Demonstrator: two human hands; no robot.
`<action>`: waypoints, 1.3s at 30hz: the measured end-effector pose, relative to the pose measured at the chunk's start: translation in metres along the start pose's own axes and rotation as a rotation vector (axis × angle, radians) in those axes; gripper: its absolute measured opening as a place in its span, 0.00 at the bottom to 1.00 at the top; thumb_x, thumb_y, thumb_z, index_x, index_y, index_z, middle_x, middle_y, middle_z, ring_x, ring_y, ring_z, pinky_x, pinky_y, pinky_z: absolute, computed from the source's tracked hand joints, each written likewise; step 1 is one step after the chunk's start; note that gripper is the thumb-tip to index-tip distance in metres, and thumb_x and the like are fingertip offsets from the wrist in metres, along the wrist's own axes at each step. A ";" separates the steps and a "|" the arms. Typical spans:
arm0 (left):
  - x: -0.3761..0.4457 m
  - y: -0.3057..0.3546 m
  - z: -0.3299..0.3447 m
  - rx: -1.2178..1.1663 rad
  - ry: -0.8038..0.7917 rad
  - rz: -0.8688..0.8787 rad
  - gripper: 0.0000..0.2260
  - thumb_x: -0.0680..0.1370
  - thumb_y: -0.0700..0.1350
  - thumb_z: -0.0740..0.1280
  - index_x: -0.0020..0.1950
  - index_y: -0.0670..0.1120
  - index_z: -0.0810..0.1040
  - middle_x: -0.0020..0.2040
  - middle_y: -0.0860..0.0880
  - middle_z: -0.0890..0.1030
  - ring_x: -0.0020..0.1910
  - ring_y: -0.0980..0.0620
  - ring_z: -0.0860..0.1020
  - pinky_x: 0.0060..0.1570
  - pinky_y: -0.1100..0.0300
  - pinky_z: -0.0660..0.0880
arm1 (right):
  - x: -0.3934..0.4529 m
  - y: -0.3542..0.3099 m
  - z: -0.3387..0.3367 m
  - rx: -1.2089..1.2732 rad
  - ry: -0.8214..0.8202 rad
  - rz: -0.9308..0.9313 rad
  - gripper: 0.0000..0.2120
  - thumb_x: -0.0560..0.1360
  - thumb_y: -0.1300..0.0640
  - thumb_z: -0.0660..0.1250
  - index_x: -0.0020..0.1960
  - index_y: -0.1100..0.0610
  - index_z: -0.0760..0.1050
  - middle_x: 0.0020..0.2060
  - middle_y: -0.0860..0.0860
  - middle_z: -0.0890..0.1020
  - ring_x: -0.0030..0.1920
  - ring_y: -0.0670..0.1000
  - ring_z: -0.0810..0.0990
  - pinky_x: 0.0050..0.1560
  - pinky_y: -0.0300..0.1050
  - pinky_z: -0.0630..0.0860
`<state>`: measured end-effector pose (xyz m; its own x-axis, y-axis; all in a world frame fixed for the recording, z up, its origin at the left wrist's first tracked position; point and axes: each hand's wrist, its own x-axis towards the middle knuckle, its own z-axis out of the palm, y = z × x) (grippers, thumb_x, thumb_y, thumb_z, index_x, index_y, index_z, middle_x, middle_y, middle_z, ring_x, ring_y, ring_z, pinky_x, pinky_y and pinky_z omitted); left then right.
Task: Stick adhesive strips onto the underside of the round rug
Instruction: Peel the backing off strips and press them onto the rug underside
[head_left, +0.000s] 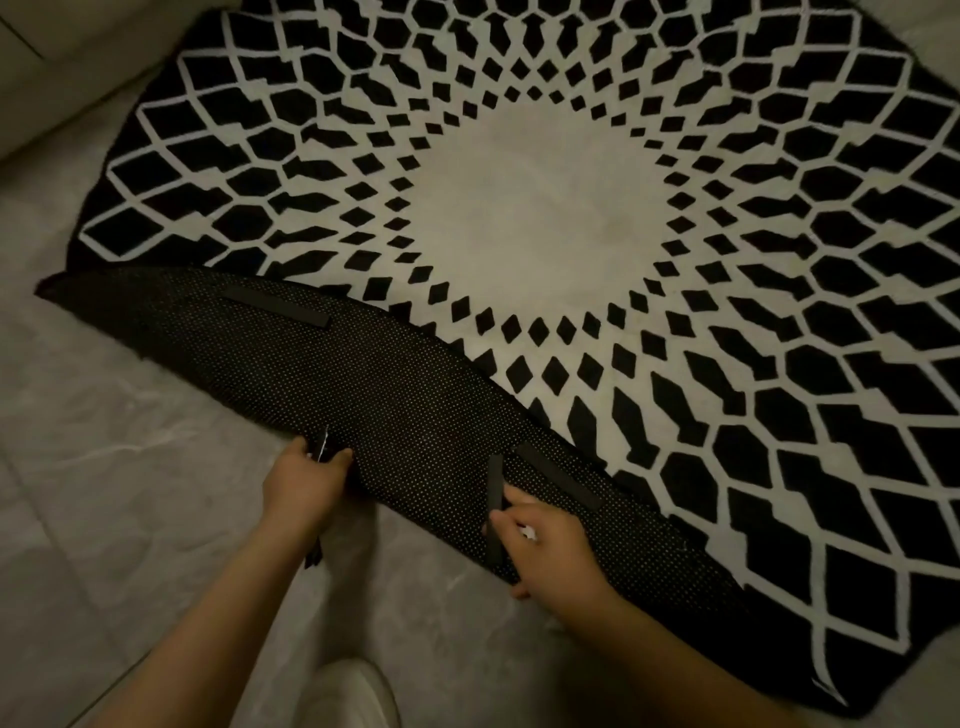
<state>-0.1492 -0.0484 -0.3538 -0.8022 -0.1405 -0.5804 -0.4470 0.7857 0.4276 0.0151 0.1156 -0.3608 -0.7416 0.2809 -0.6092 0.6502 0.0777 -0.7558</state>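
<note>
Strips going onto the folded-back rug (519, 208) underside

Right hand (545, 545) pinches a strip (495, 499) by the flap's near edge; left hand (304, 486) pinches another strip (321, 449) there.

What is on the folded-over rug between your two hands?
In the head view, only bare dotted backing of the rug lies between the left hand and the right hand; no strip is stuck there.

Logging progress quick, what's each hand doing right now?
Left hand: pinching black strips.
Right hand: holding one strip against the rug's folded underside.
</note>
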 end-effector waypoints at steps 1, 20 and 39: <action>-0.001 0.001 -0.006 0.035 -0.032 -0.014 0.09 0.77 0.47 0.67 0.51 0.44 0.72 0.44 0.36 0.79 0.42 0.37 0.79 0.43 0.47 0.77 | 0.001 -0.002 -0.003 0.055 0.002 0.035 0.12 0.79 0.55 0.62 0.50 0.61 0.82 0.61 0.34 0.68 0.54 0.43 0.76 0.47 0.48 0.81; -0.057 0.120 0.087 0.885 -0.425 1.100 0.20 0.81 0.53 0.57 0.73 0.54 0.63 0.71 0.53 0.67 0.57 0.49 0.76 0.50 0.52 0.76 | -0.018 -0.029 -0.148 0.320 0.438 0.099 0.11 0.80 0.53 0.59 0.48 0.55 0.79 0.39 0.54 0.80 0.30 0.48 0.74 0.25 0.40 0.71; -0.013 0.166 0.033 0.931 0.166 0.875 0.09 0.80 0.49 0.61 0.52 0.46 0.77 0.47 0.45 0.79 0.44 0.45 0.78 0.35 0.57 0.66 | -0.007 -0.027 -0.150 -0.104 0.258 0.081 0.03 0.75 0.51 0.67 0.47 0.49 0.77 0.43 0.45 0.79 0.44 0.46 0.78 0.46 0.47 0.78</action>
<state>-0.2004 0.1037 -0.2979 -0.7563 0.6116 -0.2324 0.6389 0.7669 -0.0607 0.0273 0.2553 -0.3001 -0.6284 0.5235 -0.5753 0.7291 0.1387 -0.6702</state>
